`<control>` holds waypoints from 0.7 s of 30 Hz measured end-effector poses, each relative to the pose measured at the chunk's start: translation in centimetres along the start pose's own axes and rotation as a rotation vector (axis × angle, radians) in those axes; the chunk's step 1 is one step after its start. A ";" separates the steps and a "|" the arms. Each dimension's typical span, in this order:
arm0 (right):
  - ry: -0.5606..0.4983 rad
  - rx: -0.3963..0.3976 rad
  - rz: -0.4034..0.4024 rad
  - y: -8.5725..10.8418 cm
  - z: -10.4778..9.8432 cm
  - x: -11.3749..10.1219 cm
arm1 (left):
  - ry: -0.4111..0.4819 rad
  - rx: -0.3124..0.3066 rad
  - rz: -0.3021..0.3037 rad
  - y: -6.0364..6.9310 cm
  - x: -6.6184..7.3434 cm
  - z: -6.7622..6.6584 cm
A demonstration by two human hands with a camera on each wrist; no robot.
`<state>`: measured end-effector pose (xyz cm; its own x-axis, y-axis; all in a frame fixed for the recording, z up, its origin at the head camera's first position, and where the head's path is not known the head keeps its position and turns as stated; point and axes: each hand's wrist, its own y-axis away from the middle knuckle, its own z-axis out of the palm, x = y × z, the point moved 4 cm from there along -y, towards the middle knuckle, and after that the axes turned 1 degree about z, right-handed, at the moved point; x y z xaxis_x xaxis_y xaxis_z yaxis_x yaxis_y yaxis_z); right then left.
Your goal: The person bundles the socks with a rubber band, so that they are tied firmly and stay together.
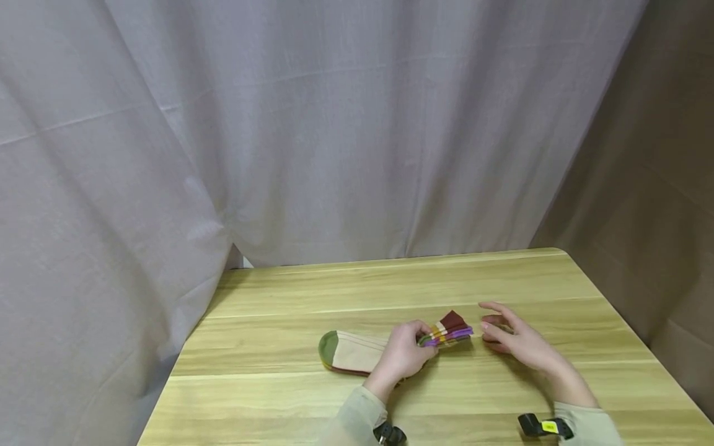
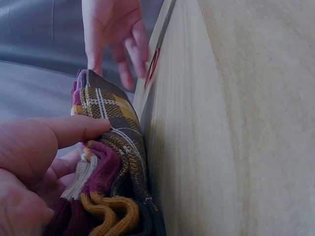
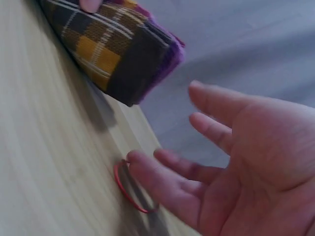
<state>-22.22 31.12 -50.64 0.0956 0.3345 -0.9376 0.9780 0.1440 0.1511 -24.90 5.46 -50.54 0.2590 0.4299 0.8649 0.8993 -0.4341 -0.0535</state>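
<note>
My left hand point(image 1: 406, 350) grips a stack of socks point(image 1: 357, 352) near the cuffs, thumb on one side and fingers on the other. Toward the left the stack shows a cream foot with a green toe; maroon and purple cuffs fan out at the right. The left wrist view shows a plaid sock point(image 2: 118, 110) on the stack's outer side, with folded ribbed layers in maroon and mustard below. My right hand point(image 1: 519, 341) hovers just right of the cuffs, fingers apart and loosely bent, holding nothing. Under it, a thin red loop point(image 3: 140, 210) lies on the table.
The wood-grain table point(image 1: 268, 396) extends around both hands. Grey fabric point(image 1: 334, 136) hangs behind its far edge and on the left, with a darker fabric side point(image 1: 647, 204) on the right.
</note>
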 end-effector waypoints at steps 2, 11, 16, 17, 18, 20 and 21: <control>0.026 0.073 0.001 0.2 -0.5 0.0 | -0.008 -0.001 0.004 0.0 0.0 0.0; 0.495 0.112 0.071 0.8 -1.5 0.7 | -0.013 0.001 0.004 0.1 0.1 0.0; 0.619 0.058 0.010 0.6 -1.0 1.0 | -0.010 -0.004 -0.001 0.1 0.2 0.1; 0.634 0.047 -0.009 0.6 -1.0 1.0 | -0.009 -0.003 0.000 0.0 0.2 0.1; 0.642 0.036 -0.023 0.7 -0.9 0.9 | -0.008 -0.004 0.000 0.0 0.2 0.2; 0.637 0.041 -0.051 0.7 -0.8 0.8 | -0.006 -0.004 0.001 0.0 0.2 0.2; 0.623 0.058 -0.065 0.7 -0.8 0.6 | -0.004 -0.003 -0.001 0.0 0.2 0.2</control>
<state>-21.58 32.20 -50.88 -0.0733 0.8092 -0.5830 0.9883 0.1375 0.0666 -24.73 5.74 -50.45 0.2599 0.4330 0.8631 0.8983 -0.4364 -0.0515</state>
